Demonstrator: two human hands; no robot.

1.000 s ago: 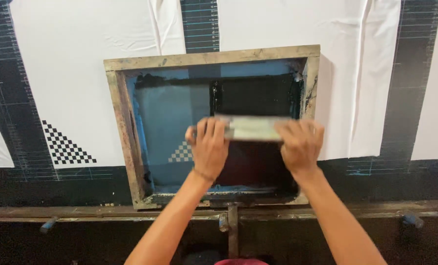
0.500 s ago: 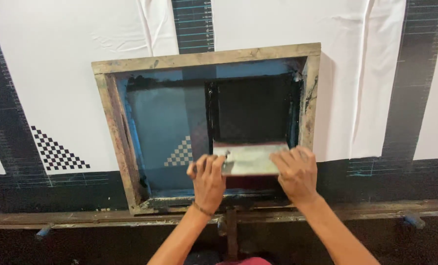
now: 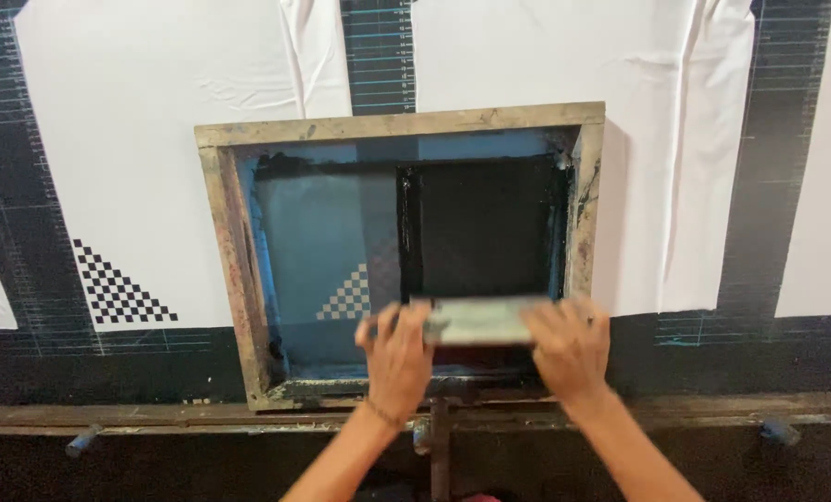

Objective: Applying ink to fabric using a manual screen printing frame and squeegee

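Both my hands grip the squeegee (image 3: 480,321) inside the wooden frame (image 3: 398,124). My left hand (image 3: 397,358) is closed over its end at 9 o'clock, and my right hand (image 3: 569,344) is closed over its end at 3 o'clock. It lies flat across the screen (image 3: 332,251), near the frame's edge at 6 o'clock. White cloth (image 3: 127,121) lies under the frame, with a checkered print (image 3: 118,293) at 9 o'clock.

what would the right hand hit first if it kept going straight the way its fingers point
The right hand grips the squeegee with its fingers pointing away from the person. Straight on lies the black inked mesh, then probably the frame's far wooden rail; how high the fingers sit above the mesh is unclear.
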